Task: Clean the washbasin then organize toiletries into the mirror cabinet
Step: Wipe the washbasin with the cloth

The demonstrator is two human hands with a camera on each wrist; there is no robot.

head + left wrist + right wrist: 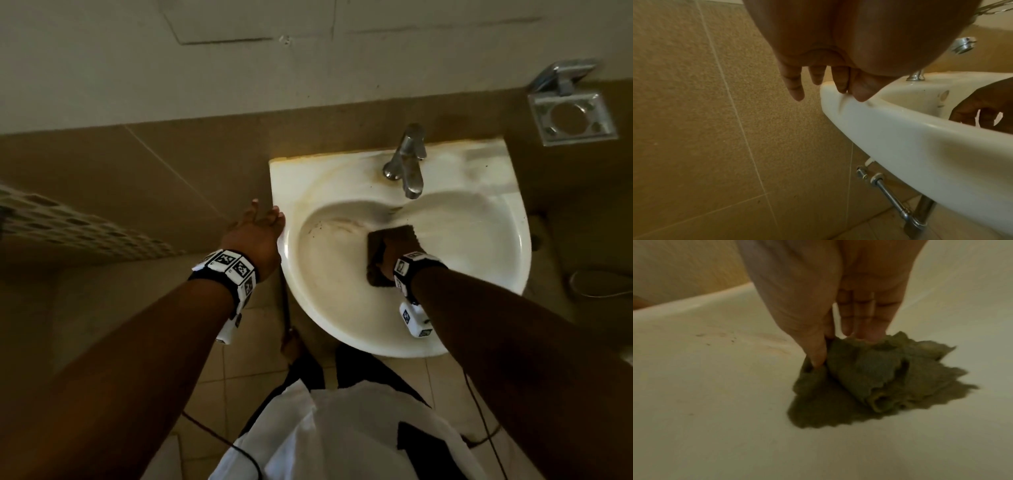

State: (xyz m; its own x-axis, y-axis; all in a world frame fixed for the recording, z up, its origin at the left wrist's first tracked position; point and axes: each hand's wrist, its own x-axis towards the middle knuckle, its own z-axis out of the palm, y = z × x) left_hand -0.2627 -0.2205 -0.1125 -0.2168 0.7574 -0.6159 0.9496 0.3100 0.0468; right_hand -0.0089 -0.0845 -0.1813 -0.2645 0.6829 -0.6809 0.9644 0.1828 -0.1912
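A white washbasin (342, 329) hangs on the tiled wall, with brown stains and dark specks (329, 224) on the bowl's left slope. My right hand (387, 260) is down in the bowl under the faucet (407, 164). In the right wrist view this right hand (836, 340) pinches a bunched dark green cloth (869, 373) between thumb and fingers and holds it against the basin floor (715, 386). The same cloth (390, 236) shows dark in the head view. My left hand (263, 219) is open; its straight fingertips (841, 89) rest on the basin's left rim (900, 134).
A metal holder (572, 116) is fixed to the wall right of the basin. A perforated pale rack (51, 219) sits at the far left. Chrome pipes (890, 194) run under the basin. A thin cable (219, 435) lies on the tiled floor.
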